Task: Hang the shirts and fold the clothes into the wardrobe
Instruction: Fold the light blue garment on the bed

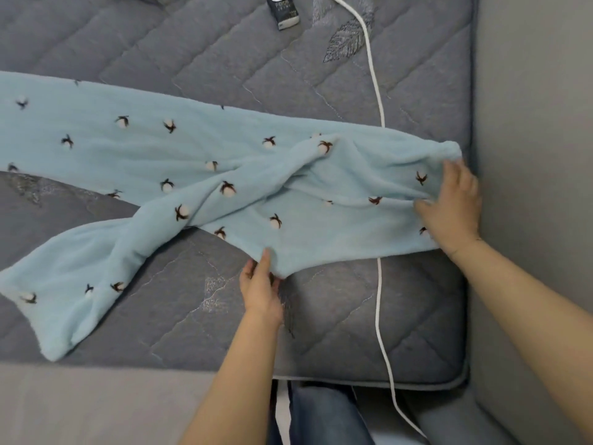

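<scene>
Head view. A pair of pale blue fleece trousers point(199, 175), patterned with small white-and-brown motifs, lies spread across a grey quilted mattress point(160, 53), the waistband end at the right and the two legs crossing toward the left. The left hand point(261, 290) pinches the near lower edge of the fabric, its grip narrow, thumb on top and the other fingers apparently tucked beneath the cloth. The right hand point(449, 207) rests on the waistband end near the mattress's right border, fingers spread and gathering fabric under the thumb. A white cable point(378, 284) runs under the trousers. A small dark packet point(284, 11) lies at the far edge.
</scene>
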Demonstrator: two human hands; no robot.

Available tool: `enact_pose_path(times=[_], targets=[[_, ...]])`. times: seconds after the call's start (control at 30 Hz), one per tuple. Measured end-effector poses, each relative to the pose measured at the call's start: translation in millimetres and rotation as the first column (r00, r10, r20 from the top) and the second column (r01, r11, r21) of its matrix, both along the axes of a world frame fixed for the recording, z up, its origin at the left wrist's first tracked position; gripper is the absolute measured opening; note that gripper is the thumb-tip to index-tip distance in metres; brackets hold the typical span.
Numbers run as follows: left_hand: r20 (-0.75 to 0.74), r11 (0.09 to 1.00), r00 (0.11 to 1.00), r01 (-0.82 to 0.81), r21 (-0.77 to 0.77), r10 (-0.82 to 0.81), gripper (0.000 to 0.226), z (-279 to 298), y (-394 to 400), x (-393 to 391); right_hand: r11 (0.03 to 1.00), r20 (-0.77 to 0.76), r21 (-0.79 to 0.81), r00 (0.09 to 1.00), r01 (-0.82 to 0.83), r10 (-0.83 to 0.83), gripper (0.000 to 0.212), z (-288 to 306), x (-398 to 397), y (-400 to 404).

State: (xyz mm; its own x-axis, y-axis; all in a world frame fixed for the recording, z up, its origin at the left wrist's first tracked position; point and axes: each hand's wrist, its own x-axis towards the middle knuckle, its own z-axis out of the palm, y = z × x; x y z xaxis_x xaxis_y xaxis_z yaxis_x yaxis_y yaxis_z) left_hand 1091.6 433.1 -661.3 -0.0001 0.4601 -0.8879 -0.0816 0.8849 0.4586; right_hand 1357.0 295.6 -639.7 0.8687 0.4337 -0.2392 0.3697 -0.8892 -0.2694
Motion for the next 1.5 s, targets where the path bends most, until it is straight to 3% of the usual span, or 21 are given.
enact_pose_path(times=[0.1,0.27,0.37,0.43,0.47,0.53,0.6,0.67,0.73,0.8,0.9,0.97,1.03,1.13,1.23,1.33,1.37,1.43,1.5], targets=[[0.001,0.995,0.995,-0.096,0.000,0.096,0.067,-1.5,25.8,-44.8,0.973,0.009,0.111,0.980,-0.200,0.200,0.066,2.3,-49.8,35.5],[0.047,0.910,0.909,-0.414,-0.037,0.415,0.065,-3.6,91.3,-135.1,0.833,-0.188,0.317,0.831,-0.454,0.524,0.036,0.5,-147.9,120.8],[0.084,0.790,0.786,-0.612,-0.038,0.613,0.052,-5.4,138.6,-184.4,0.880,-0.502,0.416,0.749,-0.228,0.432,0.027,-2.5,-215.5,177.8],[0.099,0.714,0.708,-0.698,-0.054,0.699,0.042,-6.1,170.6,-209.3,0.919,-0.744,0.378,0.629,0.113,0.228,0.033,-6.8,-258.1,213.5],[0.100,0.685,0.679,-0.725,-0.068,0.728,0.041,-5.8,184.7,-218.7,0.890,-0.823,0.332,0.557,0.313,0.111,0.038,-9.6,-275.4,230.8],[0.069,0.695,0.691,-0.717,-0.060,0.719,0.034,-5.3,209.8,-233.5,0.715,-0.909,0.209,0.402,0.667,-0.109,0.047,-13.4,-299.4,264.3],[-0.025,0.739,0.739,-0.673,0.011,0.673,0.035,1.8,233.3,-243.7,0.436,-0.938,0.112,0.239,0.893,-0.250,0.058,-14.0,-312.3,292.0],[-0.123,0.779,0.769,-0.614,0.129,0.627,0.043,14.1,268.0,-251.0,0.177,-0.939,0.071,0.126,0.982,-0.320,0.069,-13.0,-320.8,315.1],[-0.134,0.815,0.811,-0.536,0.221,0.570,0.047,30.8,311.9,-249.4,0.067,-0.937,0.073,0.091,0.995,-0.338,0.070,-7.0,-326.7,334.5],[-0.063,0.849,0.866,-0.468,0.246,0.496,0.050,46.9,364.6,-238.4,0.037,-0.939,0.090,0.097,0.995,-0.329,0.064,1.0,-327.6,353.7],[0.218,0.936,0.950,-0.274,0.223,0.226,0.045,71.2,442.6,-213.2,0.038,-0.961,0.124,0.129,0.992,-0.243,0.058,16.6,-319.2,381.1],[0.252,0.977,0.966,-0.106,0.185,0.057,0.055,76.6,479.8,-202.6,0.066,-0.967,0.146,0.156,0.987,-0.199,0.057,25.2,-312.0,396.2],[0.173,0.990,0.985,-0.009,0.144,-0.016,0.057,71.2,504.1,-202.5,0.164,-0.938,0.208,0.245,0.964,-0.246,0.042,29.6,-308.6,409.2],[0.005,0.991,0.999,0.043,0.130,-0.044,0.041,51.4,512.3,-217.7,0.438,-0.781,0.312,0.490,0.843,-0.388,0.015,26.1,-312.1,416.5],[-0.205,0.997,0.978,0.059,0.047,-0.049,0.042,30.9,498.2,-234.5,0.699,-0.498,0.378,0.770,0.607,-0.400,0.023,14.6,-315.2,402.2],[-0.197,0.985,0.977,0.053,-0.165,-0.086,0.062,14.5,478.3,-240.8,0.939,-0.158,0.318,0.984,0.135,-0.088,0.050,1.5,-313.1,388.3],[-0.137,0.979,0.987,0.051,-0.199,-0.079,0.059,11.2,474.2,-239.3,0.975,-0.086,0.211,0.992,-0.072,0.092,0.061,-4.6,-311.9,384.9],[-0.027,0.982,0.999,0.014,-0.187,-0.020,0.038,6.3,471.3,-232.4,0.924,-0.025,-0.010,0.924,-0.382,0.382,0.071,-17.3,-307.2,381.1],[-0.003,0.991,0.995,-0.098,-0.093,0.098,0.026,5.9,469.0,-226.1,0.876,-0.032,-0.066,0.878,-0.478,0.477,0.059,-23.7,-300.7,383.4]])
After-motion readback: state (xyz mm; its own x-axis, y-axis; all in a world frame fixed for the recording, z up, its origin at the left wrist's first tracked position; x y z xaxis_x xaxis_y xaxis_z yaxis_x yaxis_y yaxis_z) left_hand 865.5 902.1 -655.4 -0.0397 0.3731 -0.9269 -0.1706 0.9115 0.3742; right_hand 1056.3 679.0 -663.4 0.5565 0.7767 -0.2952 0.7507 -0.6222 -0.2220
